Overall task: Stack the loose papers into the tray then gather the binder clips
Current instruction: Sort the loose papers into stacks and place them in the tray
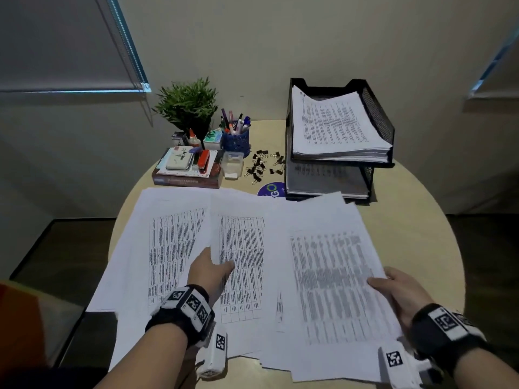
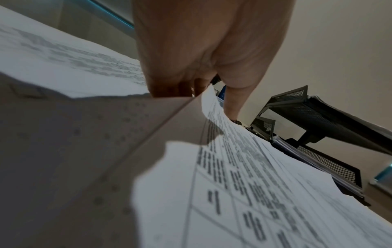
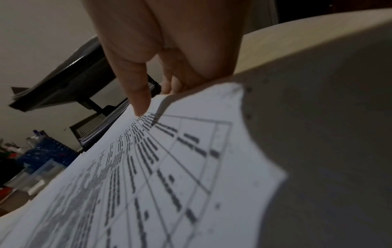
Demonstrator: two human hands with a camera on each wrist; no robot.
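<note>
**Both hands on the spread sheets; clips loose by the tray**

Loose papers (image 1: 247, 265) cover the near half of the round desk (image 1: 415, 220), fanned out and overlapping, with printed tables face up; a few near corners overhang the desk edge.

Left hand (image 1: 209, 272): thumb lies on top of the middle sheet (image 1: 241, 248), fingers tucked under its left edge. The left wrist view shows that edge lifted and curled, pinched between thumb and fingers.

Right hand (image 1: 398, 293): holds the right-hand sheaf (image 1: 334, 282) at its right edge — thumb on top, fingers beneath. The right wrist view shows the same grip, thumb tip pressing the printed face, paper edge raised off the desk.

Tray (image 1: 376, 113): black mesh, two tiers, at the far right of the desk. The upper tier carries a thick pile of printed pages (image 1: 334, 127); the lower tier also holds paper, partly shadowed.

Binder clips (image 1: 259, 165): small black ones, scattered on the bare desk just left of the tray, between it and a clear plastic box (image 1: 232, 164). Number not countable at this sharpness.

Other items, far left of the desk: a potted plant (image 1: 186, 105), a blue mesh pen cup (image 1: 236, 141) with pens, a glue bottle (image 1: 193, 137), and a book (image 1: 186, 179) carrying a stamp pad (image 1: 179, 161) and a red stapler (image 1: 203, 161). A round blue sticker (image 1: 269, 190) peeks out — half hidden by the papers.
</note>
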